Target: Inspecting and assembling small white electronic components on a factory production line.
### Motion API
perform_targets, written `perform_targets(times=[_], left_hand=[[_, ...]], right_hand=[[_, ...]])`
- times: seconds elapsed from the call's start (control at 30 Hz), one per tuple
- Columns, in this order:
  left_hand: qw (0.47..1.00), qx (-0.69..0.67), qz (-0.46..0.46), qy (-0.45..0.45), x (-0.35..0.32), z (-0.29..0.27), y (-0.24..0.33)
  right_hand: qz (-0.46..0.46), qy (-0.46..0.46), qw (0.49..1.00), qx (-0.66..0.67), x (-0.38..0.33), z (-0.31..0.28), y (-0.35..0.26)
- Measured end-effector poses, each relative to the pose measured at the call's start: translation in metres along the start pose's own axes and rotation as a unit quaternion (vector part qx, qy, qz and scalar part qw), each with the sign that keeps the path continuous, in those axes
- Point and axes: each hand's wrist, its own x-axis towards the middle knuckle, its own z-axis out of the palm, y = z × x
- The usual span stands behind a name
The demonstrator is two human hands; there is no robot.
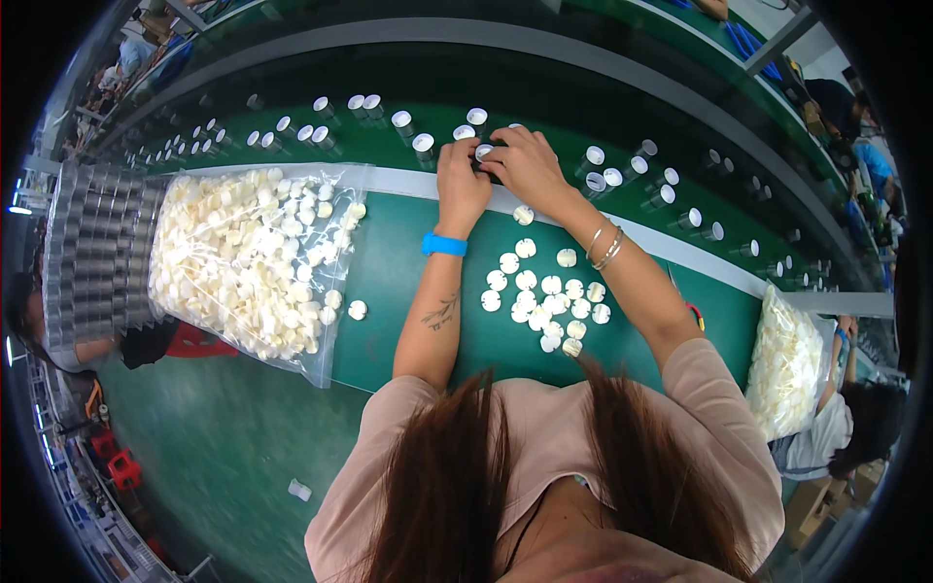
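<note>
Both my hands meet at the near edge of the dark green belt, around a small cylinder with a white round top (484,153). My left hand (461,183) has its fingers closed at the cylinder's left side. From the right, my right hand (530,165) bends its fingertips onto the white top; the cylinder's lower part is hidden by the hands. More white-topped cylinders, such as one upright cylinder (476,117), stand just beyond my fingers. Between my forearms, several loose cream-white discs (551,285) with small notches lie scattered on the green worktop (398,282).
A clear plastic bag (243,257) full of white discs lies on the left, by stacked trays of grey cylinders (102,253). Another disc bag (785,364) sits at the right. White-topped cylinders line the belt (544,87) both ways. Other people work at both sides.
</note>
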Motion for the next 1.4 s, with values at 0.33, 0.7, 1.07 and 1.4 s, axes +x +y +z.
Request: perform_targets(times=[0.33, 0.7, 1.07, 1.4], left_hand=[[0.822, -0.516, 0.241, -0.012, -0.032, -0.175, 0.201], [0.485, -0.77, 0.411, -0.061, -0.04, -0.202, 0.279], [0.461, -0.784, 0.395, -0.127, -0.068, -0.214, 0.282], [0.432, -0.776, 0.424, -0.179, -0.052, -0.202, 0.298]], right_hand=[[-0.009, 0.021, 0.997, 0.078, -0.056, -0.042, -0.029], [0.099, -0.053, 0.992, 0.06, -0.166, -0.067, -0.036], [0.135, 0.05, 0.984, 0.109, -0.176, -0.066, -0.036], [0.316, 0.113, 0.869, 0.363, -0.187, -0.091, -0.016]])
